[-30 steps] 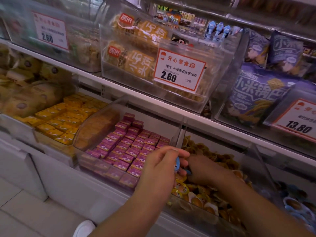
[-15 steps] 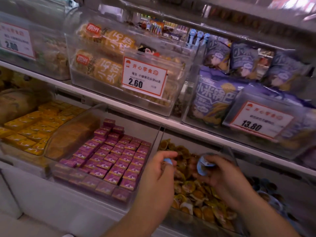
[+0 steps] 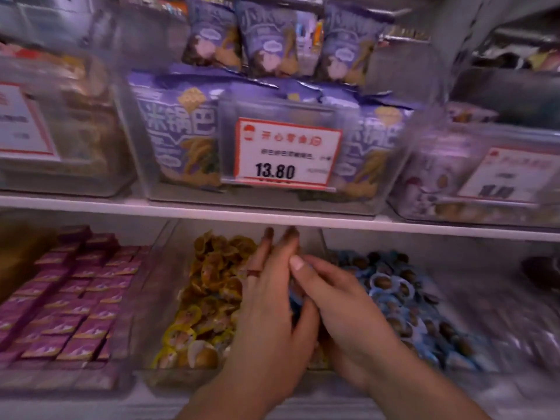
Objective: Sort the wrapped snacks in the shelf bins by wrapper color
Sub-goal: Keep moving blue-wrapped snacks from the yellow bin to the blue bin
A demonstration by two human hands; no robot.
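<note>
Left hand [image 3: 269,322]: fingers [image 3: 285,241] straight, laid over the yellow bin [image 3: 169,237]. Right hand [image 3: 342,313]: fingers curled; a blue snack [image 3: 294,301] shows between the two palms, but which hand holds it I cannot tell.
Snack, judged: light, small, slick crinkly wrapper; pinch by the rim.
Yellow snacks [image 3: 209,286]: loose heap under the left fingers.
Blue snacks [image 3: 391,289]: heap just right of the right fingers, across a clear divider.
Purple boxes [image 3: 75,298]: rows well left.
Shelf [image 3: 121,206]: edge close above the fingertips; little headroom.
</note>
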